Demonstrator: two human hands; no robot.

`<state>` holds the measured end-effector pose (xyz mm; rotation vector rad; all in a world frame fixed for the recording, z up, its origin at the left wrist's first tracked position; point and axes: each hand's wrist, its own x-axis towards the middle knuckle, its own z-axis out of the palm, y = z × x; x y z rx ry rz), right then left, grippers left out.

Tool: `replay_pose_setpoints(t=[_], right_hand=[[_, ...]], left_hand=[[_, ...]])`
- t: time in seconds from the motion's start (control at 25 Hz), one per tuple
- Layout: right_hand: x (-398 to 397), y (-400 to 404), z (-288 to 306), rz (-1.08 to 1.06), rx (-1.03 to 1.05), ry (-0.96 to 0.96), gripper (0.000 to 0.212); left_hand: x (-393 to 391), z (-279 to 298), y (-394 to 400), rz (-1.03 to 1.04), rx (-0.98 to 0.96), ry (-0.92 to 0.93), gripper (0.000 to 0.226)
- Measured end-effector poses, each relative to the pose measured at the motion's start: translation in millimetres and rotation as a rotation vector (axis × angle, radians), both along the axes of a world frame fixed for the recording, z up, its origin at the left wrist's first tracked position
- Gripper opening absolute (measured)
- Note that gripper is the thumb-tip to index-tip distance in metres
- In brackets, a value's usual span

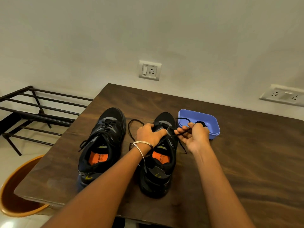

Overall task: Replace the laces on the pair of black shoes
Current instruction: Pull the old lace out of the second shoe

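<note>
Two black shoes with orange insoles stand side by side on the brown table point(230, 162), toes pointing away from me. The left shoe point(102, 145) is fully laced. My left hand point(148, 134) grips the upper of the right shoe point(161, 158) near its front eyelets. My right hand point(194, 135) pinches a black lace point(180, 133) that runs from the shoe's eyelets out to the right. One loop of the lace point(131, 127) lies on the table between the shoes, and another end trails toward the blue tub.
A blue plastic tub point(212, 130) sits just right of the right shoe, with a dark lace bundle inside behind my right hand. A black metal rack point(37, 109) stands left of the table. An orange bucket point(14, 195) is on the floor at the lower left.
</note>
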<state>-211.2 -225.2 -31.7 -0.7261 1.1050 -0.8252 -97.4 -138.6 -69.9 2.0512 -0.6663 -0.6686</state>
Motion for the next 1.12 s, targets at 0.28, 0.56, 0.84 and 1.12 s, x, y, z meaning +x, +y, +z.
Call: replay_pose_setpoints(t=[0.28,0.56,0.84,1.12], right_hand=[[-37.9,24.4,45.9,0.977,-0.382,0.383,0.02],[-24.6,5.2,16.3,0.587,-0.58,0.722,0.016],[-14.8,16.4,14.5,0.903,-0.574,0.826,0.045],[3.1,25.1,-15.4,0.897,-0.658,1.153,0.053]], left_hand=[[16.7,2.4,-5.0,0.057,0.032,-0.251,0.017],[23.6,8.5,-10.2,0.033,-0.115,-0.229,0.015],[15.3,23.0,-38.0,-0.326,0.106,-0.608,0.022],[12.1,10.8,-40.0,-0.281,0.175,-0.806,0.025]])
